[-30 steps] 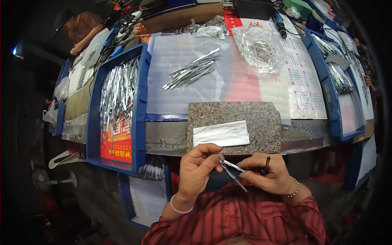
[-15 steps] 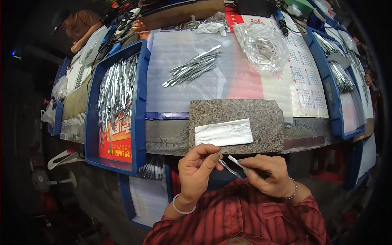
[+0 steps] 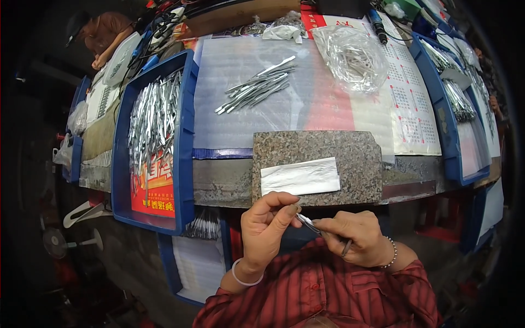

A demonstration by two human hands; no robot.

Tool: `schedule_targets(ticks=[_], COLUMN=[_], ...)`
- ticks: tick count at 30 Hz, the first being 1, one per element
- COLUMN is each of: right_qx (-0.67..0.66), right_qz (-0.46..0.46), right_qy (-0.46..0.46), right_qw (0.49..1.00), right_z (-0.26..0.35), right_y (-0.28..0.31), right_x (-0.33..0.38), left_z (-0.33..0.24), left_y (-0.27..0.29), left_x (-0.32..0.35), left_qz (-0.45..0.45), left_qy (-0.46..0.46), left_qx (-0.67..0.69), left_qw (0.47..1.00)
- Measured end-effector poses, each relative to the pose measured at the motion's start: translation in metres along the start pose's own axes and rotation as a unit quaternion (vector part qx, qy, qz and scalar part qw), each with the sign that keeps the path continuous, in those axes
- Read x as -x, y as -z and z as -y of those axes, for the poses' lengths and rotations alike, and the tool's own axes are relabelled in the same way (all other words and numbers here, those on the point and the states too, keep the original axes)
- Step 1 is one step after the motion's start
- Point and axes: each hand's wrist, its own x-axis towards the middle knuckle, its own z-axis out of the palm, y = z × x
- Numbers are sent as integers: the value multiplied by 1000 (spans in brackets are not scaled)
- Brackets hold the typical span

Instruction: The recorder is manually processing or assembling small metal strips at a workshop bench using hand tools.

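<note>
And you've got a co-worker (image 3: pixel 111 33) leaning in, upper left; brown box (image 3: pixel 240 18), top centre; green container (image 3: pixel 404 8), upper right!

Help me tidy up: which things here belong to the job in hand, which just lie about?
Likely the job's:
slim silvery metal piece, in left hand
slim dark rod, in right hand
folded white sheet

Probably lying about:
crumpled white wrapping
blue-and-black cylindrical tool

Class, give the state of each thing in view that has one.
Left hand, pinching slender metal piece
Right hand, closed on dark slender tool
White sheet, folded flat on stone slab
Loose metal pieces, piled on translucent sheet
Large left blue tray, partly filled with metal strips
Clear bag, crumpled, contents showing through
</note>
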Motion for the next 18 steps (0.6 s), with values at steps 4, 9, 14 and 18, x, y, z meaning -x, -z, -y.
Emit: schedule_targets(ticks=[4, 9, 14, 18], right_qx=[-8, 17, 79, 119], right_qz=[17, 22, 14, 29], right_qy=[-5, 10, 58, 108], right_qw=[1000, 1000, 995, 987], right_z=[-3, -7, -10, -12], right_y=[-4, -12, -2, 14], right_x=[-2, 2, -2, -13], left_z=[2, 3, -5, -14], left_y=[1, 5, 15, 21], left_x=[0, 0, -6, -15], left_qz=[-18, -18, 65, 160], left_qy=[-12, -8, -62, -161], left_qx=[4, -13, -214, -406], left_qw=[1000, 1000, 973, 885])
